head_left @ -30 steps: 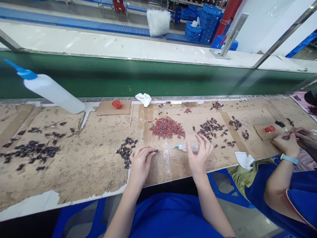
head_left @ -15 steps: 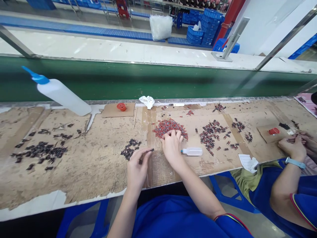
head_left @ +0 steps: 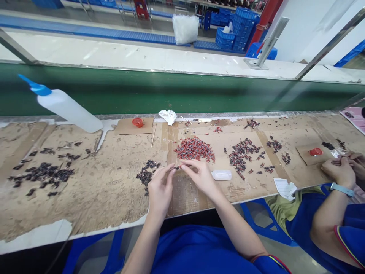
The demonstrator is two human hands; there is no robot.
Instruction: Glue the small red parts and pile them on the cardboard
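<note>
My left hand [head_left: 160, 187] pinches a small black part [head_left: 176, 168] between thumb and fingertips. Against its right end, my right hand [head_left: 199, 174] pinches a tiny red-tipped piece [head_left: 180, 166], mostly covered by the fingers. The two fingertips nearly meet over the cardboard. Just beyond them lies a heap of small red-and-dark pieces [head_left: 194, 148]. Left of my left hand is a pile of black parts [head_left: 146, 173], partly hidden by that hand. A small clear squeeze bottle [head_left: 222, 175] lies beside my right wrist, its blue tip covered.
A large white bottle with blue nozzle [head_left: 67, 108] leans at the back left. A red cap [head_left: 137, 122] sits on a cardboard piece near crumpled tissue [head_left: 167, 117]. More dark parts [head_left: 42, 173] lie at left, red-and-black parts [head_left: 242, 154] at right. A co-worker's hands [head_left: 340, 169] work at far right.
My right hand has moved from the red heap toward my left hand, bringing a red-tipped piece to the black part. My left hand has shifted slightly.
</note>
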